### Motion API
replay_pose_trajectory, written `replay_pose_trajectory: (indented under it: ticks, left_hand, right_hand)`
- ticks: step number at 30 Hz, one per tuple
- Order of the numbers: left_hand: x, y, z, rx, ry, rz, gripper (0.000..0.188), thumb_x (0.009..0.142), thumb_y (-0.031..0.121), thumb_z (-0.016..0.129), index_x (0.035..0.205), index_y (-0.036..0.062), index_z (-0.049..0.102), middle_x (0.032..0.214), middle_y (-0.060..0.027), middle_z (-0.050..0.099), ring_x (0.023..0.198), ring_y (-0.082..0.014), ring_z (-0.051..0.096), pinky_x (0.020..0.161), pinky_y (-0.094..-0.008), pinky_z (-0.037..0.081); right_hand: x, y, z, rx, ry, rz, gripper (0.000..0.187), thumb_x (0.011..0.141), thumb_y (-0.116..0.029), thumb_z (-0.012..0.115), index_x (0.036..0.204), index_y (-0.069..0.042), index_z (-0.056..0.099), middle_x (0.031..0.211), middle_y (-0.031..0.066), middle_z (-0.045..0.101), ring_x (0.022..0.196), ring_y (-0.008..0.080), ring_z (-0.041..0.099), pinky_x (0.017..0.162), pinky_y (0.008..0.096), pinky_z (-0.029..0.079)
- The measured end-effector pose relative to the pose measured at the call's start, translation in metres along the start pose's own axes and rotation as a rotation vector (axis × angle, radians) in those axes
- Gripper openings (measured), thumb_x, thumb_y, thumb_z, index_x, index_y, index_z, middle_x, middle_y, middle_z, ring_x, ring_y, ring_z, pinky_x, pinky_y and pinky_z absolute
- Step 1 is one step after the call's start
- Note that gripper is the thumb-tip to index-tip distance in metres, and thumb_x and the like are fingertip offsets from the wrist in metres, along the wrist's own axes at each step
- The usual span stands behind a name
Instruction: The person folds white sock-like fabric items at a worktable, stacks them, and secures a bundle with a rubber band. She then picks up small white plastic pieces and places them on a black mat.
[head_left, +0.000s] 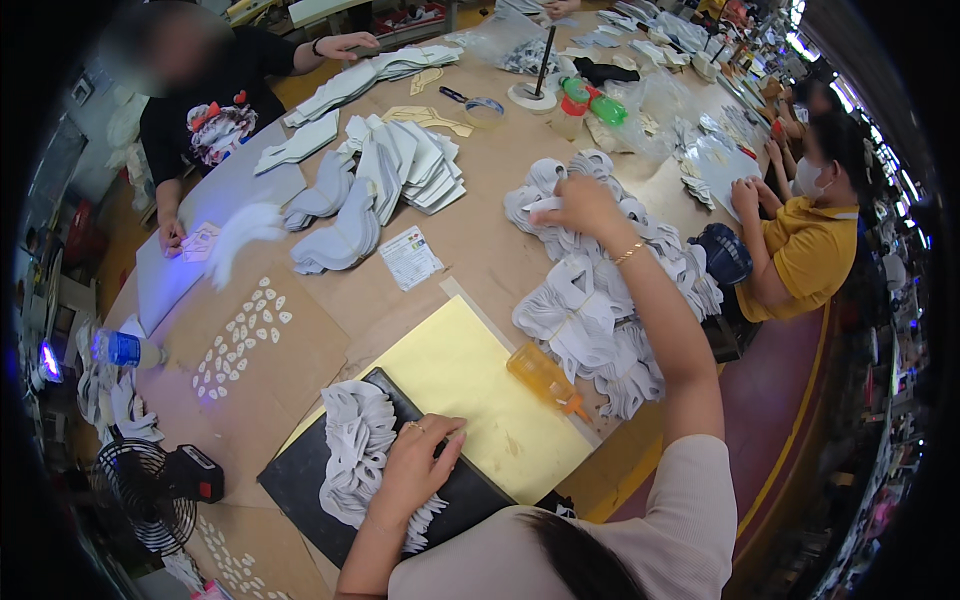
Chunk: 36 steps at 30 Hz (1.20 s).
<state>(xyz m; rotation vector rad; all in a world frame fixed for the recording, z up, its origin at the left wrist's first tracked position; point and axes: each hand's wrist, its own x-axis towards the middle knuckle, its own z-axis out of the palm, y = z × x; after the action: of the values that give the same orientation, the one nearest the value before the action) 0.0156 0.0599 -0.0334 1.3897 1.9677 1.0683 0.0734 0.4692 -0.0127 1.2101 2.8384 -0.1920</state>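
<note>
Hands (578, 210) (415, 462), two, touch white cutouts (565, 305) near one orange bottle (538, 373).

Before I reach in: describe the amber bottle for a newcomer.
Find the big yellow sheet on the brown table. At its right edge, beside the pale cut-piece bundles, is the amber bottle. Unlike those bundles, it's translucent, with an orange nozzle.

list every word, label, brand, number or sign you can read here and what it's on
Nothing is clear enough to quote.
White printed sheet on the table: rows of print, too small to read.
Blue-labelled bottle at the left: label too small and blurred.
Black T-shirt: colourful picture, no readable wording.
White cut pieces: no wording visible.
</note>
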Motion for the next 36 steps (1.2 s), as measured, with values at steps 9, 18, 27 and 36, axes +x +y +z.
replay_pose_trajectory:
  ticks: [9,18,27,36]
  left_hand:
    - [0.0,0.006,-0.004,0.001,-0.02,-0.073,0.017,0.089,0.012,0.064,0.103,0.0019,0.067,0.093,-0.0112,0.067,0.088,-0.0266,0.064,0.08,-0.0325,0.048]
    - [0.002,0.007,-0.005,0.029,-0.031,-0.035,0.017,0.089,0.013,0.064,0.103,0.0025,0.068,0.092,-0.011,0.066,0.085,-0.027,0.064,0.078,-0.0336,0.047]
    - [-0.001,0.004,-0.003,0.056,-0.068,-0.034,0.02,0.09,0.016,0.063,0.106,0.0038,0.067,0.095,-0.0105,0.067,0.088,-0.0271,0.063,0.08,-0.0334,0.045]
    - [-0.002,0.005,-0.005,0.034,-0.077,-0.056,0.021,0.092,0.018,0.062,0.106,0.0033,0.067,0.099,-0.0111,0.066,0.091,-0.0275,0.062,0.083,-0.0346,0.043]
  right_hand:
    - [0.007,-0.008,0.024,0.197,-0.134,-0.149,0.075,0.061,-0.034,0.083,0.12,0.0,0.051,0.107,0.0207,0.066,0.097,0.0359,0.065,0.083,0.0414,0.052]
    - [0.041,0.053,-0.017,-0.04,0.648,0.166,0.064,0.066,-0.023,0.082,0.118,-0.005,0.05,0.105,0.0158,0.058,0.095,0.0342,0.063,0.082,0.0445,0.052]
    - [0.032,0.048,0.035,0.008,0.376,0.042,0.064,0.072,-0.034,0.077,0.122,-0.004,0.05,0.102,0.0119,0.063,0.094,0.0332,0.064,0.088,0.0487,0.049]
    - [0.04,0.065,0.014,0.03,0.139,0.13,0.055,0.081,-0.044,0.07,0.124,-0.011,0.061,0.125,0.0163,0.057,0.119,0.0359,0.051,0.093,0.0563,0.045]
